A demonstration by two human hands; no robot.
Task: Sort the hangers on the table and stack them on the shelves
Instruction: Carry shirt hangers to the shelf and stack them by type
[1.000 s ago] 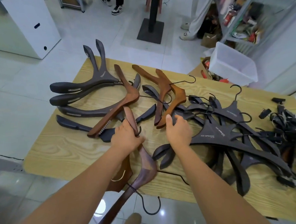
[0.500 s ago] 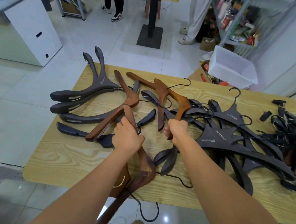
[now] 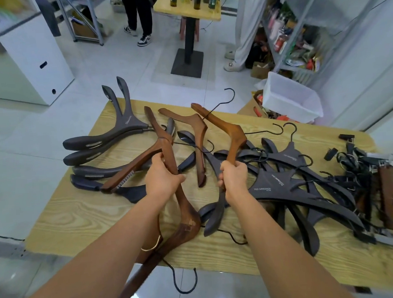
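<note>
On the table (image 3: 80,220), a spread of hangers (image 3: 103,140) lies on its left half, a heap of hangers (image 3: 308,188) on its right half, and clips (image 3: 330,153) at its right end. Above its middle the right hand (image 3: 233,175) holds a raised hanger (image 3: 234,132). At its near edge the left hand (image 3: 162,182) holds an overhanging hanger (image 3: 188,220). A bin (image 3: 291,99) sits behind its right corner.

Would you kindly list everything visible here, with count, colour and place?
table: one, light wood, centre
raised hanger: one, brown, above table middle, in right hand
held hangers: apparently two, dark brown, near edge, in left hand
lying brown hangers: two, brown, table middle
grey hangers: several, dark grey, table left
hanger pile: many, dark, table right
clips: many, black, far right
bin: one, white, beyond table
left hand: one, gripping held hangers
right hand: one, gripping raised hanger
</note>
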